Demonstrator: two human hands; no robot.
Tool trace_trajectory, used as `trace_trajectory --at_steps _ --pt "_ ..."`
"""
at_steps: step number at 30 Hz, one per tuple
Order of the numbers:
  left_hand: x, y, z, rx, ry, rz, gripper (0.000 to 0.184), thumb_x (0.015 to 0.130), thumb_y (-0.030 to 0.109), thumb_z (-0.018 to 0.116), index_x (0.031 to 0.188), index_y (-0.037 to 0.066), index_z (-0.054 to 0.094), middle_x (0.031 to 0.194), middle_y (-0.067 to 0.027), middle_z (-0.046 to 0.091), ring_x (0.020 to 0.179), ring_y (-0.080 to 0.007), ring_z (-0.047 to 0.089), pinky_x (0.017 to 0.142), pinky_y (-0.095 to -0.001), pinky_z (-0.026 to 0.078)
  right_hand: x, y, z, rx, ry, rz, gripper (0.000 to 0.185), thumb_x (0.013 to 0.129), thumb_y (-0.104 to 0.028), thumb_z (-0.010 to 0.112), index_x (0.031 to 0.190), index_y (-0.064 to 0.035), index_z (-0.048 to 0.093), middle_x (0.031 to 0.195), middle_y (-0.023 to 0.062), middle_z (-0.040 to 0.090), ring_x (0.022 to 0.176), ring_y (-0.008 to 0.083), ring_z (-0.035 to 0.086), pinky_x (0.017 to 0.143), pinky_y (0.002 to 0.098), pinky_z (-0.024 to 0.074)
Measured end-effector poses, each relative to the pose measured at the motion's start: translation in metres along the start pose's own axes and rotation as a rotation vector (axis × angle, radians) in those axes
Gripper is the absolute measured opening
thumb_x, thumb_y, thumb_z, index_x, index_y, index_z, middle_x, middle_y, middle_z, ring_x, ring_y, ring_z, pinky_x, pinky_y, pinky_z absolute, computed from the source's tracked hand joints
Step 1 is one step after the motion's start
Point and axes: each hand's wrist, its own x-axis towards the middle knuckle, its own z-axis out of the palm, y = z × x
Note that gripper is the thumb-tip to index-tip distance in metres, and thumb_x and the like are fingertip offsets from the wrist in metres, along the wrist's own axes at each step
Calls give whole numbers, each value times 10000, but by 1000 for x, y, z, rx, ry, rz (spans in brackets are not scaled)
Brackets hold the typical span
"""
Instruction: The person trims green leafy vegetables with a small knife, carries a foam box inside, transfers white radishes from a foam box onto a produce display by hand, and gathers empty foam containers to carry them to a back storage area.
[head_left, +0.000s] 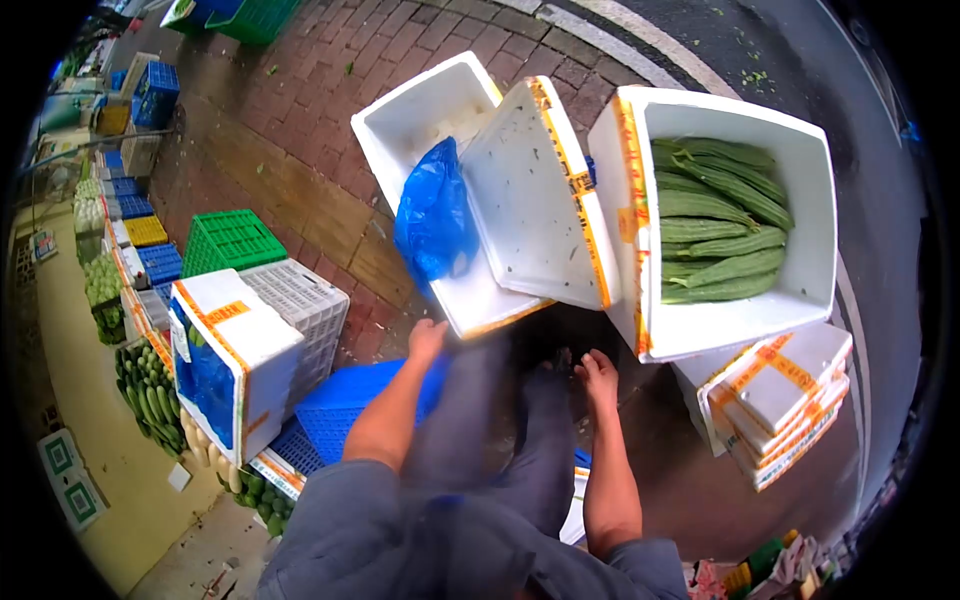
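My left hand (428,338) hangs beside the near corner of a white foam box (485,300), its fingers loosely bent and holding nothing I can see. A crumpled blue plastic bag (437,218) lies in that box. A white foam lid (545,200), dotted with dark specks, leans across the box's right side. My right hand (597,375) is in the air by my right leg, fingers slightly curled and apart, with nothing in it. Just beyond it, a taller foam box (816,220) contains several long green ridged luffa gourds (720,220).
Stacked foam lids (780,390) lie at the right. Near my left arm are a blue crate (345,405), a grey crate (312,305), a green crate (230,240) and a taped foam box (240,340). Vegetables (150,390) line the wall; a road (890,330) runs along the right.
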Motion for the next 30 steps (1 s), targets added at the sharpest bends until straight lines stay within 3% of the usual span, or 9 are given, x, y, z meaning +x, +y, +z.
trace_trajectory --at_steps 1,4,6,9,12,13,14,20,30 --pt "2 17 1 -5 -9 -38 628 839 374 755 1233 -90 600 1131 -241 684 993 -305 680 826 -389 537 4 -8 5 -52 -15 -13 488 930 -264 694 1302 28 576 969 69 674 786 160 693 625 228 467" --pt "34 47 23 -159 21 -113 731 816 454 765 1261 -86 555 1170 -284 657 1117 -367 638 969 -413 481 21 -12 16 -237 -57 -30 496 932 -245 691 1314 44 564 1020 92 678 832 174 694 687 250 502" --pt "70 17 57 -445 -91 -101 715 798 456 788 1214 -82 569 1139 -263 674 1050 -353 670 920 -408 506 38 19 0 -401 -83 -28 501 934 -233 689 1323 53 556 1057 110 676 851 184 693 719 270 522" --pt "87 27 76 -590 55 -127 626 765 374 796 1158 -69 596 1102 -249 690 989 -358 688 886 -412 523 41 44 -5 -377 -76 19 506 928 -226 695 1312 72 557 1066 126 668 878 202 688 765 301 537" --pt "111 27 72 -440 66 -192 476 769 130 750 1174 -70 600 1075 -193 691 943 -292 677 856 -391 523 42 47 4 -345 -76 29 498 926 -227 698 1297 77 566 1052 119 666 878 201 682 767 298 539" --pt "122 3 86 -428 133 -197 457 750 92 705 1169 -66 612 1063 -209 695 939 -312 679 845 -394 524 38 44 6 -334 -76 36 497 926 -228 699 1296 77 567 1053 118 666 873 199 681 766 297 538" --pt "111 6 72 -344 152 -198 513 722 291 697 1119 -29 648 1052 -274 697 1017 -428 664 928 -465 504 33 43 3 -323 -77 43 497 926 -229 699 1295 77 568 1054 118 667 869 198 681 764 295 538" --pt "38 6 -51 -715 75 -116 408 732 170 694 1075 -50 669 970 -205 717 893 -312 696 824 -392 526 -37 -37 47 -294 -168 -2 471 945 -218 682 1305 64 568 1074 112 683 844 173 685 760 273 539" --pt "-122 99 -288 -421 270 125 365 739 223 721 983 -47 699 852 -200 721 811 -326 704 771 -398 523 -165 -179 53 -209 -313 -245 413 951 -180 657 1279 61 587 1138 126 672 916 182 682 803 272 540"
